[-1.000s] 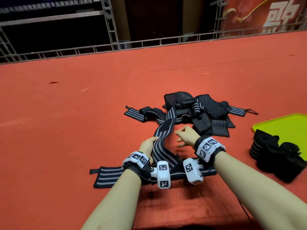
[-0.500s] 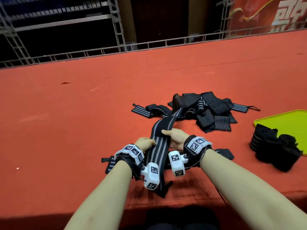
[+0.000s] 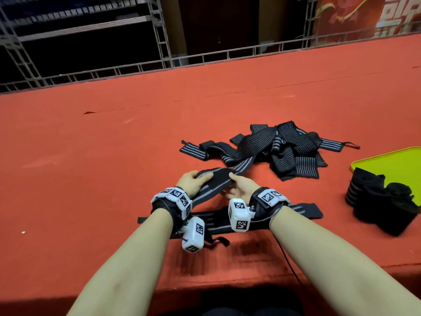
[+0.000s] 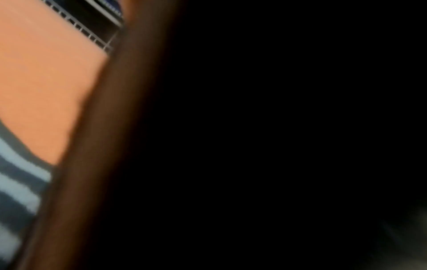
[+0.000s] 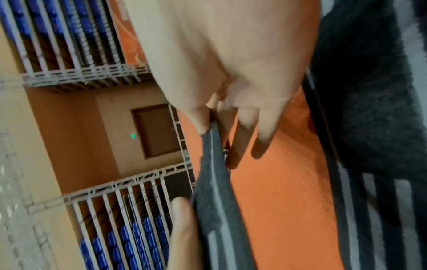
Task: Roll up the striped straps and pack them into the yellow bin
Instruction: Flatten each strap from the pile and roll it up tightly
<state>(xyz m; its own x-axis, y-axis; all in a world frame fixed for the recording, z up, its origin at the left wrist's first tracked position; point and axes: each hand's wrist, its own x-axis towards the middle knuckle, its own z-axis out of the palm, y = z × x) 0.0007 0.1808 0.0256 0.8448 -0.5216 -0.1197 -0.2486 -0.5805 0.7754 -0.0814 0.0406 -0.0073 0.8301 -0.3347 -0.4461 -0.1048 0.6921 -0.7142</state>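
A black strap with grey stripes [image 3: 218, 179] stretches between my two hands near the table's front edge. My left hand [image 3: 193, 181] grips its left part with curled fingers. My right hand [image 3: 239, 187] pinches its right edge. The right wrist view shows that hand [image 5: 221, 144] with its thumb on the strap's edge [image 5: 217, 197]. The strap's far part runs into the loose pile of straps [image 3: 284, 153]. The yellow bin [image 3: 391, 165] lies at the right edge. The left wrist view is mostly dark, with striped fabric [image 4: 13, 182] at its lower left.
Several rolled black straps [image 3: 376, 201] sit on and in front of the bin's near corner. Another flat strap [image 3: 303, 210] lies crosswise under my wrists. The red table [image 3: 91, 167] ends close to my body. A metal railing [image 3: 205, 58] borders its far side.
The strap ran straight away from me between my hands; now its held part lies crosswise, and both hands have shifted slightly forward. The pile and the rolled straps have not moved.
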